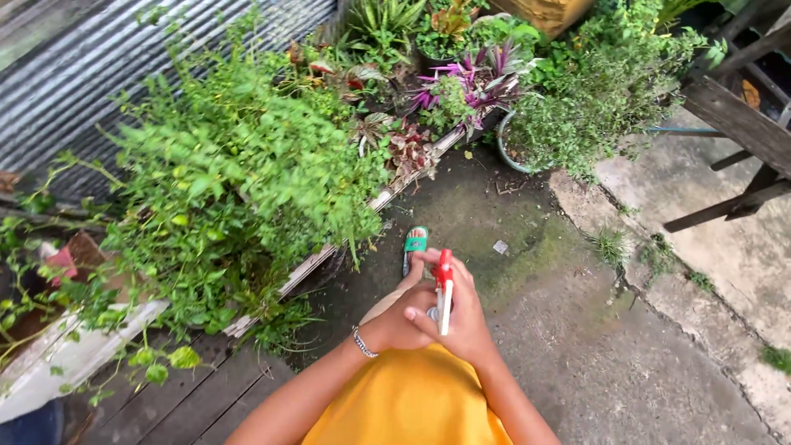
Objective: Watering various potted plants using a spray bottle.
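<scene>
Both my hands meet in front of my yellow shirt (412,400). My right hand (465,317) grips a small tool with red and white handles (445,288), held upright, likely garden shears. My left hand (404,317) wraps around its lower part from the left; a metal bracelet (362,342) sits on that wrist. Below the hands, my foot in a green sandal (414,245) stands on mossy concrete.
A big leafy green bush (239,189) fills the left, in front of a corrugated metal wall (91,74). Purple and red-leaved potted plants (470,86) stand at the back. Wooden beams (741,124) cross the right. Cracked concrete (626,330) spreads to the right.
</scene>
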